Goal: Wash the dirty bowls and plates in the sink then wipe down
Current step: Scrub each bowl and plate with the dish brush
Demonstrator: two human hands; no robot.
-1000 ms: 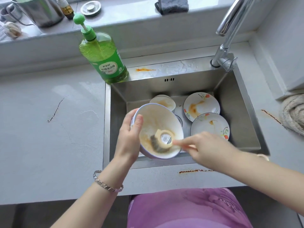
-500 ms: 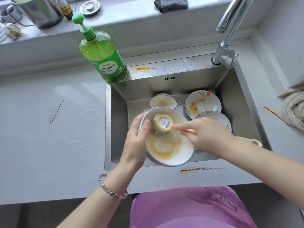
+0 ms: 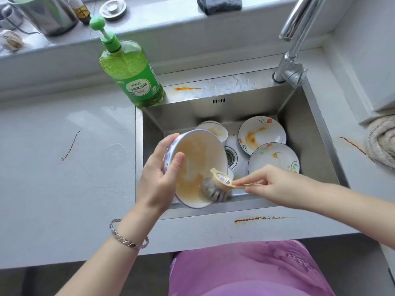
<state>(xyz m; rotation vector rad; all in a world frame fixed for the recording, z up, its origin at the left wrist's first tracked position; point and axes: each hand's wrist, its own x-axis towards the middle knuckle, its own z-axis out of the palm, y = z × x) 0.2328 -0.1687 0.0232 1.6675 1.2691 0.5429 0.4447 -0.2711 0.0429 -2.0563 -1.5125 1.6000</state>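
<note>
While tilted over the sink (image 3: 316,133), bowl (image 3: 201,163) gripped by left hand (image 3: 158,178); right hand (image 3: 275,184) pinching brush (image 3: 215,184) inside.

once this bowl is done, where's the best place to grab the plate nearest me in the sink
Probably by its far right rim, coming down from above. The near plate leans with its upper edge resting on the other plate, so that raised edge leaves room for fingers underneath. Its near edge is hidden behind the right hand, and the sink wall crowds the right side.
</note>
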